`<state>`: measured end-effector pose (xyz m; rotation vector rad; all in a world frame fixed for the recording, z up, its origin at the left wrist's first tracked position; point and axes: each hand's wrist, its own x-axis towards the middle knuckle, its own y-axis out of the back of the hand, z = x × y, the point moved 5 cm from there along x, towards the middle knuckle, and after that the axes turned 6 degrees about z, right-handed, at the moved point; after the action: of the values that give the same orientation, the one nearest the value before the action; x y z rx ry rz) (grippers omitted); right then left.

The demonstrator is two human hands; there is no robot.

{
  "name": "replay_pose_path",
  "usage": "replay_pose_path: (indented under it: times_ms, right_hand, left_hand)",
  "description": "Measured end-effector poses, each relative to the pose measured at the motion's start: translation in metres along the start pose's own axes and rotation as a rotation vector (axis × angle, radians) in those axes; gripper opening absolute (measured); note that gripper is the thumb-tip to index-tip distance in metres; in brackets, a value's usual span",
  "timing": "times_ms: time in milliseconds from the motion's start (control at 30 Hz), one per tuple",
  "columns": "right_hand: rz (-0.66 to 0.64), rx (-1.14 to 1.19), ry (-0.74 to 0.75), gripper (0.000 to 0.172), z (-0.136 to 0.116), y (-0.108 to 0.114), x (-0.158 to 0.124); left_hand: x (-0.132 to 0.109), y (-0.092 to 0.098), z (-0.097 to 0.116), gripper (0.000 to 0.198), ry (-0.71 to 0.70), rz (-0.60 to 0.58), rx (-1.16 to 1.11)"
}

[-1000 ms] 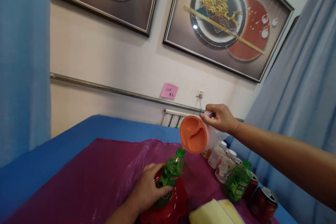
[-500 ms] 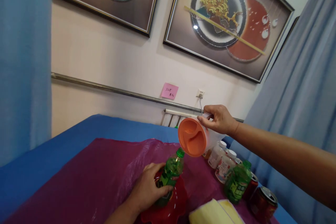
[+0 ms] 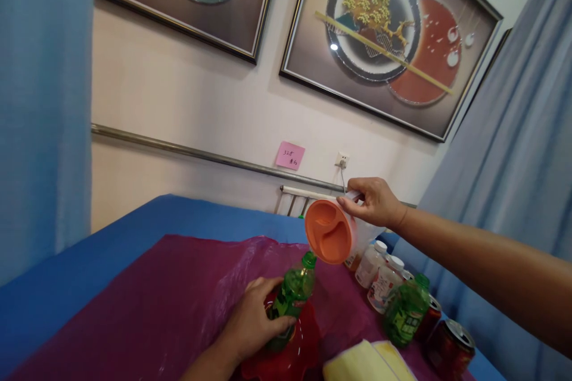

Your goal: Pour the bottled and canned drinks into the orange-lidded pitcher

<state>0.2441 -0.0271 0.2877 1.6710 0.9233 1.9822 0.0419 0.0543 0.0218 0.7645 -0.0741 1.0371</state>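
Note:
My left hand [image 3: 254,318] is wrapped round a green plastic bottle [image 3: 292,297], which leans a little to the right inside a red basin [image 3: 299,345]. The bottle's mouth is uncapped as far as I can see. Above it, my right hand [image 3: 373,202] grips the handle of a pitcher with an orange lid [image 3: 329,232]. The pitcher is tipped sideways, its lid facing me and its lower rim beside the bottle's mouth. Whether liquid is running between them I cannot make out.
A folded yellow cloth [image 3: 364,363] lies right of the basin. Beyond it stand white-capped bottles [image 3: 385,289], another green bottle [image 3: 406,309] and dark red cans [image 3: 449,348]. Purple plastic sheeting [image 3: 170,303] covers part of the blue surface [image 3: 187,211]. Blue curtains [image 3: 44,101] hang at both sides.
The pitcher's lid has shifted very slightly up and to the right in view. Both hands keep their grips; the whole view has drifted a few pixels.

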Motion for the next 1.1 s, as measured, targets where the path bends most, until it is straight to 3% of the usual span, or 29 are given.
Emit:
replay_pose_path:
  times_ms: [1100]
  right_hand:
    - [0.097, -0.017, 0.047, 0.039, 0.000, -0.002, -0.010]
  left_hand:
    - [0.002, 0.002, -0.001, 0.059, 0.023, 0.011, 0.000]
